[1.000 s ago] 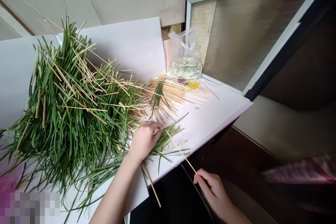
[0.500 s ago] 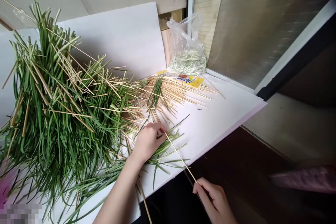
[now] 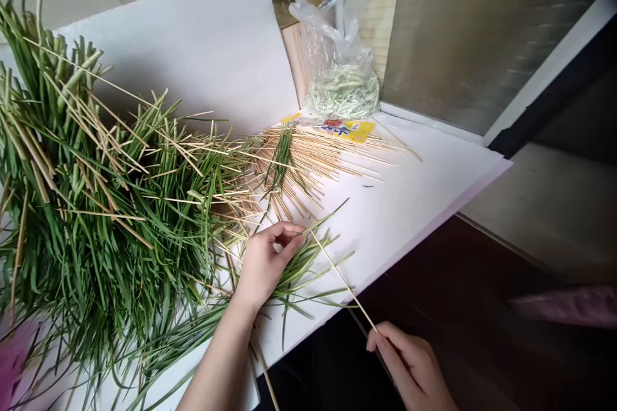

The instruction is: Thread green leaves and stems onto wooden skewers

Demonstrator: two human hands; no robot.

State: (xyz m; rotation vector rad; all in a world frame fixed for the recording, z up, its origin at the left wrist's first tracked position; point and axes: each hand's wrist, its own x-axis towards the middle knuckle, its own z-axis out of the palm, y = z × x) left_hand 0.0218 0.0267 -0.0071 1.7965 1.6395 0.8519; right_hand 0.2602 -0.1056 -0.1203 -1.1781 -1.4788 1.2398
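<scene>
My left hand (image 3: 270,257) is closed in a pinch on a green stalk (image 3: 330,213) that points up and to the right. Below its fingers, loose green stalks (image 3: 301,270) lie on the white board. My right hand (image 3: 409,356), past the board's front edge, grips the lower end of a thin wooden stick (image 3: 344,282). The stick's upper tip stands just right of my left fingertips. A large heap of green stalks (image 3: 120,257) with wooden sticks among them fills the left side.
Many wooden sticks (image 3: 313,154) are fanned out at the back of the white board (image 3: 409,205), beside a yellow packet (image 3: 354,130). Behind them stands a clear plastic bag (image 3: 342,87) with pale green pieces. A framed glass panel (image 3: 472,32) rises at the right.
The stick's tip has come away from my left fingers, and my right hand has moved slightly right with it. My left fingers now pinch the stalk more visibly. The whole view has shifted.
</scene>
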